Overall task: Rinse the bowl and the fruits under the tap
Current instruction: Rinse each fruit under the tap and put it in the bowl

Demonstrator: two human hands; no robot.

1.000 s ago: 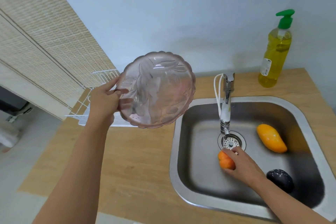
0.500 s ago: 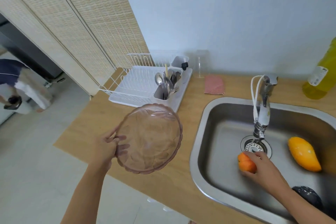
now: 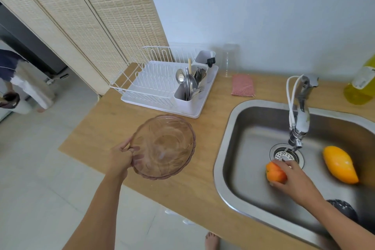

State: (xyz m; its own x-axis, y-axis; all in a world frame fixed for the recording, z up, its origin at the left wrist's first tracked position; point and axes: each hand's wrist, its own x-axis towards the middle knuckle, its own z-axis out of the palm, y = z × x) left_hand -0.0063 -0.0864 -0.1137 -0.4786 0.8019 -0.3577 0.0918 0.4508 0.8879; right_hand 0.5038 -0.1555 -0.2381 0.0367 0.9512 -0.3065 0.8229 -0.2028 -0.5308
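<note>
Left hand (image 3: 119,158): fingers curled on the left rim of the pink translucent glass bowl (image 3: 164,146), held tilted, low over the wooden bench (image 3: 113,119). Right hand (image 3: 292,176): inside the steel sink (image 3: 247,168), wrapped round a round orange fruit (image 3: 274,172) just beneath the chrome tap (image 3: 302,119). Oval yellow mango (image 3: 339,164) lies on the sink floor, further right.

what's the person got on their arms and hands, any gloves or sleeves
Nothing is worn. The left hand and right hand have no gloves, and no ring, watch or bracelet shows. The left forearm and right forearm have no sleeve as far up as the view reaches.
</note>
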